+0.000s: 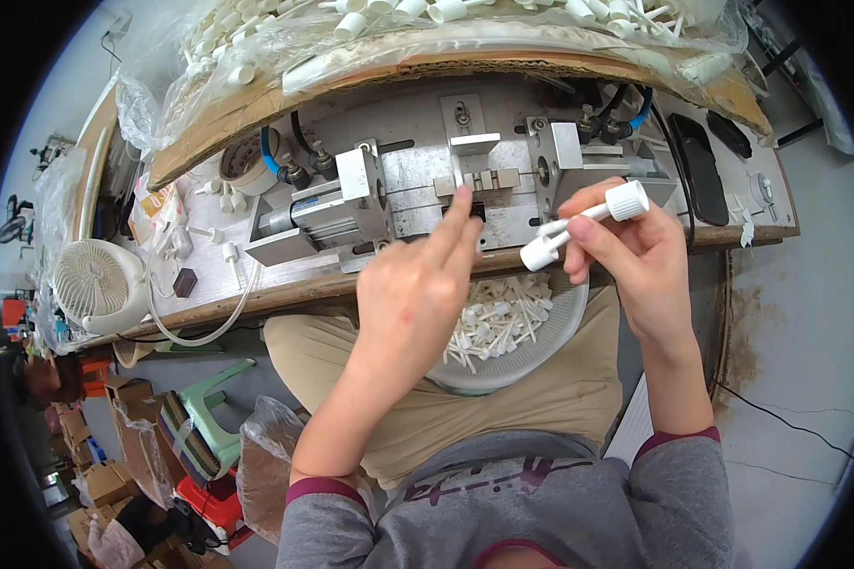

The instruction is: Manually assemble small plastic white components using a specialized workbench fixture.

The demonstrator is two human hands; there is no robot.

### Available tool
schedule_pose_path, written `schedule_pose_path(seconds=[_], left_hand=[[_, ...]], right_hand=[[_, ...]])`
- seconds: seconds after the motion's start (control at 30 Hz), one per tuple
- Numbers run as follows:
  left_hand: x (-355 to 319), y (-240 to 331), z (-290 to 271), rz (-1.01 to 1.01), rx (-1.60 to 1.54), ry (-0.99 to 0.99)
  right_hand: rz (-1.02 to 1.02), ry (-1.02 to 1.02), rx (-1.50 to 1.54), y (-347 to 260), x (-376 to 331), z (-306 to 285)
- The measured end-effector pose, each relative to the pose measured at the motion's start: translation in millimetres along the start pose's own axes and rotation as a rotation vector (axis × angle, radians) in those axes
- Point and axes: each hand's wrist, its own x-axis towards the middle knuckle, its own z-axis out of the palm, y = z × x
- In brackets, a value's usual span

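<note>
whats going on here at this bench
A person sits at a workbench with a small metal press fixture on it. The left hand reaches forward, fingertips touching the fixture's middle slot. The right hand holds two white plastic caps just in front of the fixture. A bowl of small white plastic parts rests on the lap, and a bag of more white parts lies behind the fixture. A white fan sits at the left.

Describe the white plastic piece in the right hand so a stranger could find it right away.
Start at the grey metal press fixture on the workbench. Just right of and below its middle, the right hand pinches a white capped nozzle piece. Unlike the loose pieces in the lap bowl, it is raised in the air, ribbed cap uppermost.
</note>
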Motion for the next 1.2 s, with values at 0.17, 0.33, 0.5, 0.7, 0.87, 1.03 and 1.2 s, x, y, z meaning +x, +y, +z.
schedule_pose_path(seconds=[0.17, 0.33, 0.5, 0.7, 0.87, 1.03, 1.2], left_hand=[[4.8, -2.5, -1.2, -0.011, 0.025, -0.054], [5.4, 0.2, -8.2, -0.049, -0.076, -0.066], [-6.6, 23.3, -26.8, 0.153, -0.454, 0.071], [-17.3, 19.3, -27.1, 0.056, -0.47, 0.103], [-6.5, -2.2, 2.1, 0.021, -0.151, 0.169], [3.0, 4.6, -0.7, -0.057, 0.043, 0.001], [9.9, -2.8, -0.1, -0.012, 0.023, -0.015]], right_hand=[[0.019, 0.02, 0.044, 3.1, -6.2, -3.4], [0.042, 0.048, 0.083, 10.0, -5.5, -1.4], [0.222, -0.101, 0.279, 5.2, -4.4, 13.1], [-0.2, 0.181, -0.025, 1.9, 14.5, 9.2], [-0.375, 0.249, -0.143, 2.4, 13.5, 10.6], [-0.463, 0.04, -0.094, 9.6, 7.9, 1.1], [-0.418, 0.078, -0.241, -1.4, -0.1, 11.7]])
